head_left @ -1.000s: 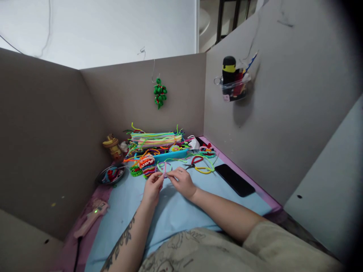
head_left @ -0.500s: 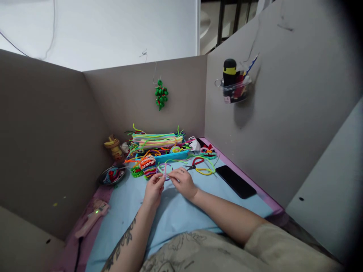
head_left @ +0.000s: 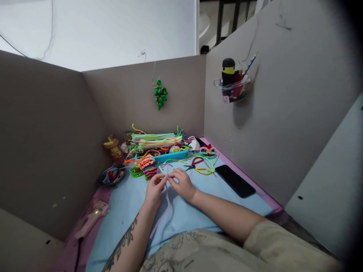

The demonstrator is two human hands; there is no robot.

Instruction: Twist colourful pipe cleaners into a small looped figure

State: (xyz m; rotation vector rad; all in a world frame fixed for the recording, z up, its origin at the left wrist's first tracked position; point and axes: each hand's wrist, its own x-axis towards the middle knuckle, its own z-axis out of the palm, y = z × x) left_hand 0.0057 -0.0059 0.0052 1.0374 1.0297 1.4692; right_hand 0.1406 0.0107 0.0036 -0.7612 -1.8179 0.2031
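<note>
My left hand (head_left: pixel 155 187) and my right hand (head_left: pixel 183 184) meet over the blue cloth (head_left: pixel 133 211), their fingertips pinched on a pink-lilac pipe cleaner (head_left: pixel 168 196). One end of it trails down toward my lap; another part stands up above the fingers. Just beyond the fingertips is a loop of purple and pale green pipe cleaner (head_left: pixel 171 166), partly hidden by my fingers. Scissors (head_left: pixel 204 171) with red and yellow handles lie right of my right hand. Left of the loop sit an orange and white fuzzy piece (head_left: pixel 147 161) and a green one (head_left: pixel 136 172).
A blue tray (head_left: pixel 172 155) heaped with pipe cleaners (head_left: pixel 157 140) stands at the back. A phone (head_left: pixel 235 181) lies at right, a dark bowl (head_left: pixel 112 175) and a pink corded tool (head_left: pixel 93 219) at left. Grey partitions enclose the table; a plastic cup (head_left: pixel 235 88) hangs on the right one.
A long pink-lilac end now hangs below my fingers toward my lap, where none showed before. My hands have shifted slightly and still pinch together.
</note>
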